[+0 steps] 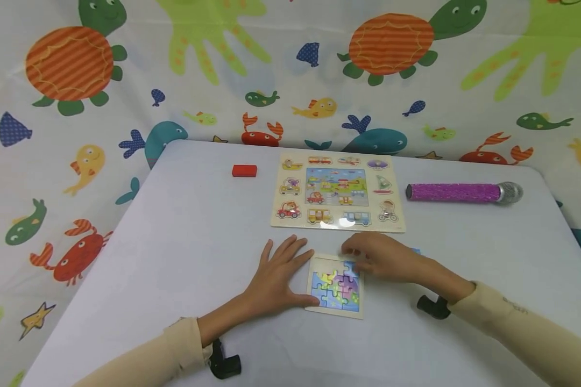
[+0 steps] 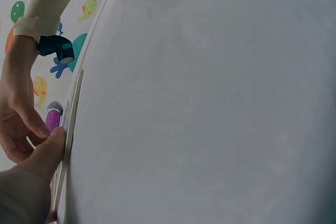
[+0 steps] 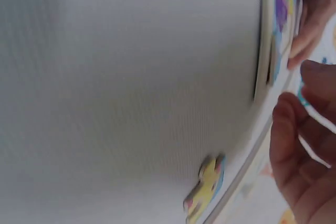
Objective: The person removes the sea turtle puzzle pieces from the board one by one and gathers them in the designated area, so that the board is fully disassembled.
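Note:
A small square jigsaw puzzle (image 1: pixel 336 293) in a pale wooden frame lies on the white table. Its upper-left part shows bare board; interlocked blue, purple and yellow pieces fill the rest. My left hand (image 1: pixel 273 282) is spread beside it, thumb on the lower-left corner and fingertips at the upper-left one. Over the upper-right corner hovers my right hand (image 1: pixel 387 258), fingers bent loosely. In the right wrist view, nothing shows between its thumb and fingers (image 3: pixel 283 129). A loose yellow and blue puzzle piece (image 3: pixel 207 190) lies near that hand, mostly hidden behind it in the head view.
A larger wooden vehicle puzzle board (image 1: pixel 337 191) lies just beyond the small one. To its right is a purple glittery microphone (image 1: pixel 457 193); a red block (image 1: pixel 244 171) sits at the back left. A sea-animal cloth (image 1: pixel 295 70) hangs behind the table.

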Available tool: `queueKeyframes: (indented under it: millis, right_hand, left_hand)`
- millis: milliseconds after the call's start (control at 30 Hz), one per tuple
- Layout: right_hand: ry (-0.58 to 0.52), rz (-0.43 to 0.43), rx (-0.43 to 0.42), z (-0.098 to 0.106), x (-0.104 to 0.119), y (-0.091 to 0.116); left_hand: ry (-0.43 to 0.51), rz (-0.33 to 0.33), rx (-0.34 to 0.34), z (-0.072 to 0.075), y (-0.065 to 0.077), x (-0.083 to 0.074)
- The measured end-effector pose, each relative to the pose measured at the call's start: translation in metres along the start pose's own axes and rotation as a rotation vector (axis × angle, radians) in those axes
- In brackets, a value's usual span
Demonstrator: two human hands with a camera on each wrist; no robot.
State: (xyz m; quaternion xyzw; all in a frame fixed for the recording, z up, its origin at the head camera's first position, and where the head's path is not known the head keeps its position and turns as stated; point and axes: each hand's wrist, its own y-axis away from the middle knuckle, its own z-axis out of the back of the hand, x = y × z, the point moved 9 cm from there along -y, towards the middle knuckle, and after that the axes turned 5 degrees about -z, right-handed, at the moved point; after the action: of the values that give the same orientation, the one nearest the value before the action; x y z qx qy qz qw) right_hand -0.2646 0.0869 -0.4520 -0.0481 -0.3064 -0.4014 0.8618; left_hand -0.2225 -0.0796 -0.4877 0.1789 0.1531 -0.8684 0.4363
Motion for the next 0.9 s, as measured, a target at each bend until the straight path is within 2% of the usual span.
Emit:
queueKeyframes:
  millis: [100,467,567,900]
  right_hand:
    - [0.090,-0.033,-0.014,-0.007,0.002,0.001]
    - [0.242,-0.052,-0.093,-0.016,0.015,0.007]
    - [0.220,-0.064,-0.088,-0.017,0.014,0.005]
    - [0.046,-0.132,-0.035,-0.017,0.002,-0.003]
  left_hand:
    - [-0.001,-0.003,-0.003,0.000,0.000,-0.001]
    - [0.001,-0.017,-0.018,0.000,-0.001,-0.001]
    - [-0.002,-0.017,-0.021,0.000,-0.001,0.000]
    - [0.000,-0.012,-0.017,0.000,-0.001,0.000]
